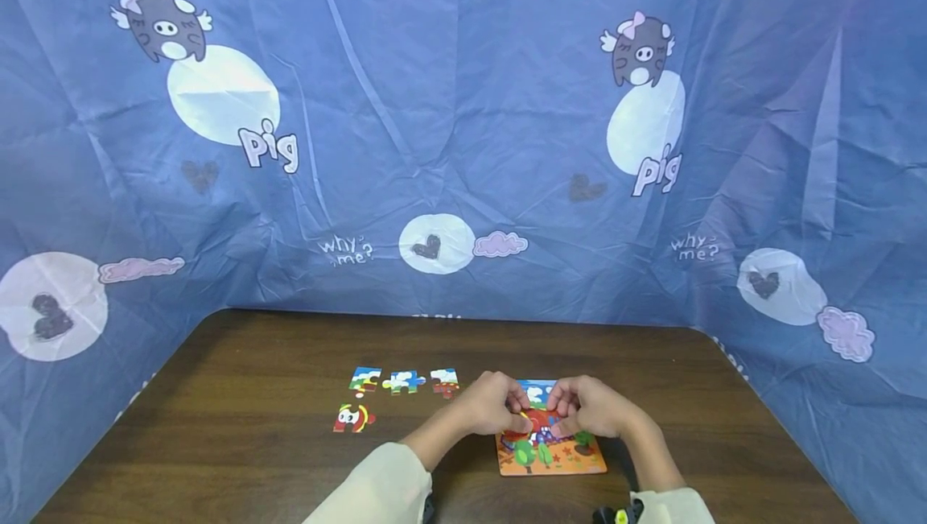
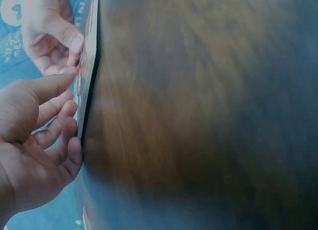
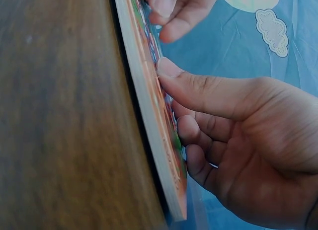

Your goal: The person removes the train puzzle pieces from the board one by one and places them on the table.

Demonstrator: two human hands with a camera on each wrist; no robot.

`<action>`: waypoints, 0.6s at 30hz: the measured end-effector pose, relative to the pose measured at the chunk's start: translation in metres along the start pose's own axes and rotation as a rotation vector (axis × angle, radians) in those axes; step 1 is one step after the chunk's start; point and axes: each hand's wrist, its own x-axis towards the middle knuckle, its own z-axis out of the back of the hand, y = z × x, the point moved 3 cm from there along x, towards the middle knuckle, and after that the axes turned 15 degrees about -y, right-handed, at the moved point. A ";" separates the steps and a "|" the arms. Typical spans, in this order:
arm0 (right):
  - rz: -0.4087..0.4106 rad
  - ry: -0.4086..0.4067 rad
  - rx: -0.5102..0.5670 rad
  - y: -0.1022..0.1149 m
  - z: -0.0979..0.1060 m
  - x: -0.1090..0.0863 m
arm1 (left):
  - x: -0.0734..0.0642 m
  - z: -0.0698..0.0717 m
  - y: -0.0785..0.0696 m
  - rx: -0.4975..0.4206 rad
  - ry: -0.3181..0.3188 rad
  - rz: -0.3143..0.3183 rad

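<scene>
A square jigsaw puzzle with a printed picture, including a green tree, lies on the brown table. My left hand rests on its left part, thumb and bent fingertips at the surface. From the right, my right hand touches the same picture, its thumb near the middle. A red and blue patch shows between the two hands. In the right wrist view, the right thumb meets the puzzle's face and the other fingers rest loosely bent against it. The left wrist view shows the left fingers along the board's edge.
Left of the puzzle lie several loose pieces: a blue and white piece, a piece with red at its bottom, a corner piece and a face piece. A blue printed cloth hangs behind the table.
</scene>
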 end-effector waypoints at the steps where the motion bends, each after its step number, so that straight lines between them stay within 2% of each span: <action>1: 0.003 0.001 0.005 0.000 0.000 0.000 | 0.000 -0.001 -0.001 0.019 0.003 0.001; 8: -0.009 0.004 0.035 0.001 0.001 -0.001 | 0.001 -0.005 -0.005 0.139 -0.006 0.010; 18: -0.010 0.024 0.035 0.001 0.005 -0.003 | 0.003 -0.010 -0.003 0.183 0.004 0.033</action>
